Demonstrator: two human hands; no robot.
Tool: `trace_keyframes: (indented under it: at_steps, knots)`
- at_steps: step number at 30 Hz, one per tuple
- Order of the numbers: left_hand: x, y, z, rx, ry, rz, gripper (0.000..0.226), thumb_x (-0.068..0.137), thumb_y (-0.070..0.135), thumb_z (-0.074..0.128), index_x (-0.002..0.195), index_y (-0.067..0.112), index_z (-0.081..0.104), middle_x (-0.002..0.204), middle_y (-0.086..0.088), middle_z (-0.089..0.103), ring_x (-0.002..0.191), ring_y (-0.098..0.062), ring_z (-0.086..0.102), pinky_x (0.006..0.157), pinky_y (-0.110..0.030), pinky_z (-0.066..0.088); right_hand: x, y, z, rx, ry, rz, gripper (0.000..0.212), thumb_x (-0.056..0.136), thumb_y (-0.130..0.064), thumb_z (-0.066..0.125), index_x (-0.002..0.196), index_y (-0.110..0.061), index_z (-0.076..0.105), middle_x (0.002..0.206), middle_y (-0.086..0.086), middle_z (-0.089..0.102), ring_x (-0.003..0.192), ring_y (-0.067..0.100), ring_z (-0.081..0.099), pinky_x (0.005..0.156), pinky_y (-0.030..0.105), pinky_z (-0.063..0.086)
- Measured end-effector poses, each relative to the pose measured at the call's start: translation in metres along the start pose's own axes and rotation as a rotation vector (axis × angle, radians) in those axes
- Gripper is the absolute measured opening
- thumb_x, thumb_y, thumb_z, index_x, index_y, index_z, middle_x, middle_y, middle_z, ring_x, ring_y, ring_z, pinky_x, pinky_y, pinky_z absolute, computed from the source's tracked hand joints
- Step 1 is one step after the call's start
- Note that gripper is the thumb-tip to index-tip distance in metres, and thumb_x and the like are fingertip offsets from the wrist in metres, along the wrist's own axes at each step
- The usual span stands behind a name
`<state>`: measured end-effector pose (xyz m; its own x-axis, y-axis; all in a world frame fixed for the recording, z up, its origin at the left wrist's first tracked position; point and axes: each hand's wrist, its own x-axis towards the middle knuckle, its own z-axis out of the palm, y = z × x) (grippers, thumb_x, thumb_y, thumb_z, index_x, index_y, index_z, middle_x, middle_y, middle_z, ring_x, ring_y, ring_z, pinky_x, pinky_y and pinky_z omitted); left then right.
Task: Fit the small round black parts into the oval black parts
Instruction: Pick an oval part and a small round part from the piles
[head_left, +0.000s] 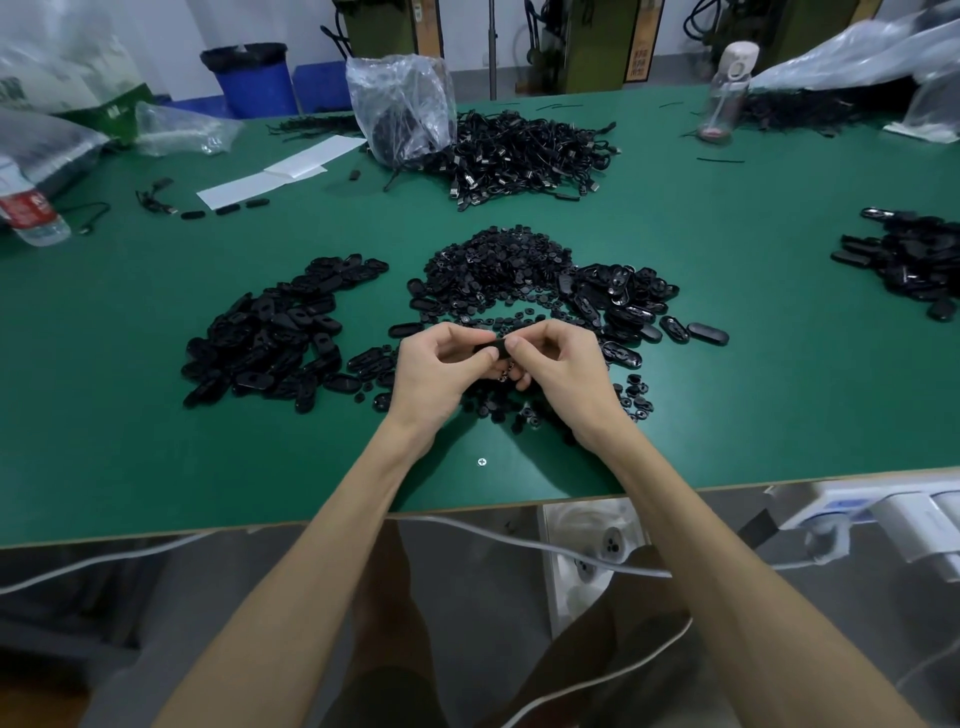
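Left hand (441, 364): fingers clamped on 1 oval part (492, 349), above the surface (156, 467) near the middle of its near edge.
Right hand (558, 364): fingers pinch the same part's end; the round part itself is hidden.
Round parts pile (493, 265): mid-surface, just beyond the hands.
Doing it well: probably square the round part over its hole, then press evenly.

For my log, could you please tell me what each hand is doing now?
Left hand: pinches the oval black part.
Right hand: pinches it too.
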<state>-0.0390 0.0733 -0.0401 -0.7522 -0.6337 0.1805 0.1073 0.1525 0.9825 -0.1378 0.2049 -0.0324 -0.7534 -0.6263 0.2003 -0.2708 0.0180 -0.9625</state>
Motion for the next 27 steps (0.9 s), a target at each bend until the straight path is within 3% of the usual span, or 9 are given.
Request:
trace_keyframes:
  at_steps: [7, 11, 16, 21, 24, 27]
  knots:
    - [-0.001, 0.002, -0.001, -0.078, 0.005, -0.011, 0.015, 0.086, -0.003, 0.080, 0.100, -0.001, 0.075, 0.093, -0.015, 0.079, 0.086, -0.032, 0.078, 0.082, -0.039, 0.064, 0.002, 0.000, 0.000, 0.005, -0.037, 0.006, 0.004, 0.095, -0.014, 0.073, 0.095, -0.016, 0.069, 0.081, 0.001, 0.072, 0.068, 0.007, 0.065, 0.065, 0.023, 0.054]
    - [-0.001, 0.003, 0.000, -0.062, -0.005, 0.013, 0.017, 0.087, 0.002, 0.081, 0.103, 0.002, 0.075, 0.096, -0.014, 0.079, 0.091, -0.030, 0.078, 0.085, -0.040, 0.064, 0.001, -0.001, 0.000, 0.070, -0.018, 0.026, 0.009, 0.093, -0.006, 0.074, 0.095, -0.014, 0.069, 0.083, 0.001, 0.072, 0.069, 0.006, 0.064, 0.063, 0.021, 0.053]
    - [0.000, 0.004, 0.001, -0.070, -0.009, 0.040, 0.019, 0.099, 0.011, 0.070, 0.117, 0.005, 0.071, 0.110, -0.016, 0.075, 0.098, -0.027, 0.077, 0.079, -0.035, 0.064, 0.004, -0.003, -0.007, 0.377, 0.230, 0.152, 0.008, 0.101, -0.011, 0.064, 0.105, -0.004, 0.062, 0.085, 0.005, 0.065, 0.068, 0.009, 0.061, 0.061, 0.021, 0.053]
    - [0.002, 0.001, 0.000, -0.042, 0.012, -0.001, 0.016, 0.104, 0.008, 0.062, 0.116, 0.004, 0.070, 0.109, -0.016, 0.073, 0.088, -0.029, 0.077, 0.070, -0.031, 0.062, 0.010, -0.006, -0.012, 0.765, 0.412, 0.265, 0.010, 0.107, -0.010, 0.052, 0.113, -0.001, 0.052, 0.082, 0.012, 0.066, 0.059, 0.011, 0.061, 0.057, 0.020, 0.053]
    - [0.002, 0.001, 0.001, -0.026, 0.002, -0.013, 0.013, 0.104, 0.006, 0.060, 0.112, 0.005, 0.071, 0.108, -0.017, 0.073, 0.086, -0.028, 0.076, 0.071, -0.032, 0.062, 0.013, -0.008, -0.017, 0.996, 0.509, 0.297, 0.015, 0.105, -0.003, 0.053, 0.117, 0.006, 0.057, 0.083, 0.011, 0.069, 0.063, 0.011, 0.066, 0.061, 0.018, 0.055]
    - [0.001, 0.002, 0.000, -0.019, -0.002, -0.020, 0.014, 0.104, 0.004, 0.060, 0.112, 0.003, 0.071, 0.107, -0.017, 0.073, 0.086, -0.029, 0.076, 0.073, -0.034, 0.062, 0.019, -0.010, -0.025, 1.183, 0.631, 0.314, 0.028, 0.102, 0.005, 0.054, 0.129, 0.013, 0.053, 0.099, 0.019, 0.072, 0.075, 0.017, 0.074, 0.064, 0.019, 0.058]
